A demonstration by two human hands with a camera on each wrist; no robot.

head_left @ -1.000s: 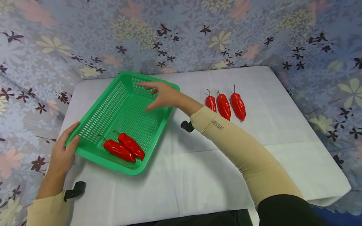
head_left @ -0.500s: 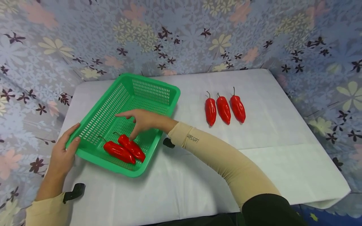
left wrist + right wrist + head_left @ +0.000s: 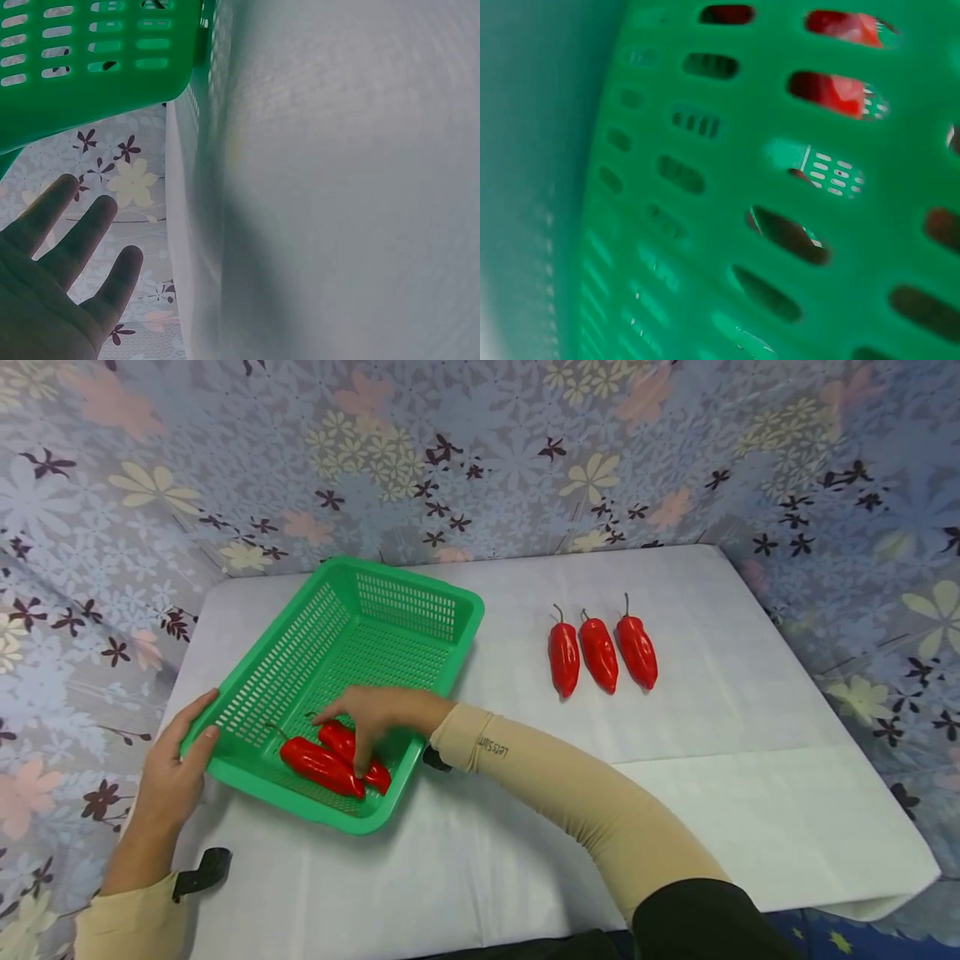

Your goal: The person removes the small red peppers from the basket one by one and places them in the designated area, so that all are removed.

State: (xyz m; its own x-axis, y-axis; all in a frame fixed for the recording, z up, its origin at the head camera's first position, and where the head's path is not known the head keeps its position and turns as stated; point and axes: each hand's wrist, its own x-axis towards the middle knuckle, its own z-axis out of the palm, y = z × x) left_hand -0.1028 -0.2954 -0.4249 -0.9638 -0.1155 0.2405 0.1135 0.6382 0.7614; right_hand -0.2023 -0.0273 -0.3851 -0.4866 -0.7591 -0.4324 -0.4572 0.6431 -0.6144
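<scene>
My left hand [image 3: 171, 770] holds the near-left corner of a green plastic basket [image 3: 288, 800], thumb and index finger at its rim. In the left wrist view, three other fingers [image 3: 79, 240] stretch out below the basket. My right hand [image 3: 369, 714] reaches inside the basket and grips a red pepper [image 3: 339, 740], thumb on one side and fingers toward its stem end. Beside it lies another red pepper [image 3: 318, 767]. The basket's slotted wall [image 3: 727, 150] fills the right wrist view, and red shows through its holes; the right hand is mostly hidden there.
Three red peppers [image 3: 598, 653] lie in a row on the white-covered table [image 3: 720, 710], right of the basket. Flowered cloth [image 3: 510, 460] hangs behind the table and at its sides.
My right hand has moved from the basket's far end down toward the near end, and its fingers have closed round a red pepper. The left hand stays at the corner.
</scene>
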